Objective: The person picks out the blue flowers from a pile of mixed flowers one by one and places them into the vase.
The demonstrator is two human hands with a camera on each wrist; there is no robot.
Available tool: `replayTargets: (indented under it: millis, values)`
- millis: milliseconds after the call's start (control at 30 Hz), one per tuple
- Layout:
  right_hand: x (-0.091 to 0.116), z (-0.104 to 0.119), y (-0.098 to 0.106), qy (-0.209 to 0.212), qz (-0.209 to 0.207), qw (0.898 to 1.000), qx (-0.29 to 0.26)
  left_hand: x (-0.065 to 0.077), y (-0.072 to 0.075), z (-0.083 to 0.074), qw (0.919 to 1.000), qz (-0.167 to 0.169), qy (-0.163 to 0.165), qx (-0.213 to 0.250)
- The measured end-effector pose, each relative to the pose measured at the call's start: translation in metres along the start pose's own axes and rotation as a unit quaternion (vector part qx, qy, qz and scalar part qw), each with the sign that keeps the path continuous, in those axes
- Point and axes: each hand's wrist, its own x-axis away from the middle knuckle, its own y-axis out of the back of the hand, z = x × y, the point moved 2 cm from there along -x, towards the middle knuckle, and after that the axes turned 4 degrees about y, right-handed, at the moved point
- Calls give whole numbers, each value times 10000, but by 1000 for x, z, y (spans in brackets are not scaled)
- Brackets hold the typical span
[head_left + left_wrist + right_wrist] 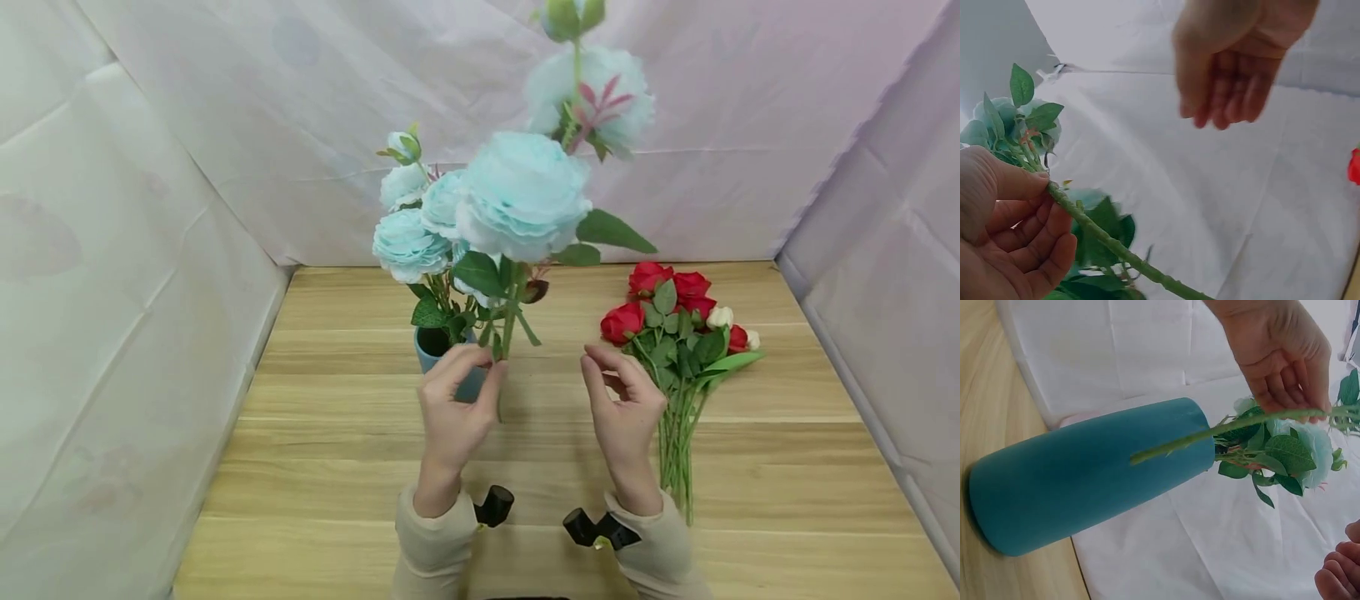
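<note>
My left hand pinches the green stem of an artificial pale-blue flower between thumb and fingertips. The flower stands upright, with a second bloom and a green bud above the first. In the right wrist view, the stem's cut end overlaps the side of a blue vase. Other pale-blue flowers stand in that vase, behind my left hand. My right hand hovers to the right of the stem, holding nothing, its fingers loosely curled and the thumb near the index finger.
A bunch of red roses with a few white buds lies on the wooden table at the right, stems toward me. White cloth hangs behind the table and along both sides. A small black camera sits on each wrist.
</note>
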Motion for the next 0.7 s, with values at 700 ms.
replayTargets:
  millis: [700]
  values:
    - [6,-10,-18,19,702,9975,37,-68,53,-22,9929,-1120,-384,75]
